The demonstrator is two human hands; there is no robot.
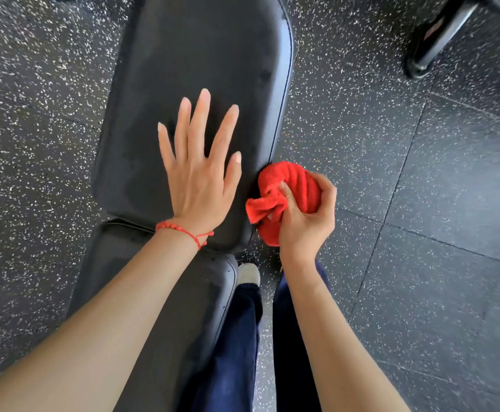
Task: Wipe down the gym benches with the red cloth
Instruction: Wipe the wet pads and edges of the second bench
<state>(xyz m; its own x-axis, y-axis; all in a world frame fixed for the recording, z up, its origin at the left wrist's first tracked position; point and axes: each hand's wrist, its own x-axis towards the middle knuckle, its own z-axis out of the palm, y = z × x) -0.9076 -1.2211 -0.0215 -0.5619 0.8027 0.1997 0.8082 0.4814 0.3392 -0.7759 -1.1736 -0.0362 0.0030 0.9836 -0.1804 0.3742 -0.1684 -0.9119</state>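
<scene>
A black padded gym bench (201, 55) runs from the top centre down to the lower left, split into a long back pad and a seat pad (141, 263). My left hand (198, 171) lies flat on the back pad, fingers spread, a red string bracelet on the wrist. My right hand (305, 215) grips the bunched red cloth (284, 185) and presses it against the bench's right side edge, near the pad's lower corner.
Dark speckled rubber floor tiles (421, 203) surround the bench. A black metal frame foot of other equipment (432, 40) stands at the top right. My legs in dark blue trousers and a light shoe (248, 275) are just right of the seat pad.
</scene>
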